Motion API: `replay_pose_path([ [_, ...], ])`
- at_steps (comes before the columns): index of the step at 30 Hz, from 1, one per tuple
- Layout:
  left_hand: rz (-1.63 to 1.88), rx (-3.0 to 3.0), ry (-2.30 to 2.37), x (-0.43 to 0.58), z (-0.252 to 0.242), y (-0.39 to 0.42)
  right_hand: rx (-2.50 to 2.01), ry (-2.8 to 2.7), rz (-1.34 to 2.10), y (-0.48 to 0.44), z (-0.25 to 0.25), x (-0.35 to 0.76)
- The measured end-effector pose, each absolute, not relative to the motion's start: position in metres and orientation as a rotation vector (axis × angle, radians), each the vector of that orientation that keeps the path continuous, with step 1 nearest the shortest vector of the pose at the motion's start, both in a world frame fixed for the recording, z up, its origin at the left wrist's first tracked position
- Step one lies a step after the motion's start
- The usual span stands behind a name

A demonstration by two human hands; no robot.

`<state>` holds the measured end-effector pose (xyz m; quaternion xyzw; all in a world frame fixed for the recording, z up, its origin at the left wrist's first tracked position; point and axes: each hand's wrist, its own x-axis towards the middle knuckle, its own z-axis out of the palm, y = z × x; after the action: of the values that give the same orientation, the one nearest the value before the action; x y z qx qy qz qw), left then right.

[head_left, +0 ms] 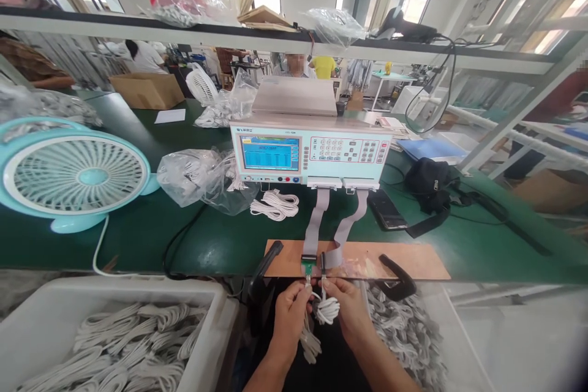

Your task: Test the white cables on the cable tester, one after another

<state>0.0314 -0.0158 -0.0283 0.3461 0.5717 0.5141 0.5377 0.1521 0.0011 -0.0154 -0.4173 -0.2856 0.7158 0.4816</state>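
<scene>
My left hand point(290, 312) and my right hand point(350, 311) both grip a coiled white cable point(327, 310) just below the bench's front edge. Each hand pinches one cable end up at the two small connector sockets point(316, 264) mounted on a copper-coloured board point(404, 260). Grey ribbon cables point(315, 225) run from those sockets up to a white tester point(311, 152) with a lit blue screen point(270, 153) and a keypad. More loose cable hangs under my left hand.
A white bin of coiled white cables point(124, 343) sits at lower left, and a heap of cables point(407, 334) at lower right. A light-blue fan point(73, 174), bagged cables point(202, 177), a loose coil point(275, 204), a phone point(386, 209) and a black pouch point(429, 180) lie on the green bench point(220, 239). People work in the background.
</scene>
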Motion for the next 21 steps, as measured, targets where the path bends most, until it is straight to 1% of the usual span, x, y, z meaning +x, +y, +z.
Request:
replay_pose_path([
  [9, 1.325, 0.789, 1.352, 0.0365, -0.034, -0.0168, -0.986, -0.673, 1.8, 0.0019, -0.0119, 0.1528],
  [21, 1.302, 0.924, 1.377, 0.0334, -0.0305, -0.0176, -0.948, -0.705, 1.808, 0.0018, -0.0183, 0.1547],
])
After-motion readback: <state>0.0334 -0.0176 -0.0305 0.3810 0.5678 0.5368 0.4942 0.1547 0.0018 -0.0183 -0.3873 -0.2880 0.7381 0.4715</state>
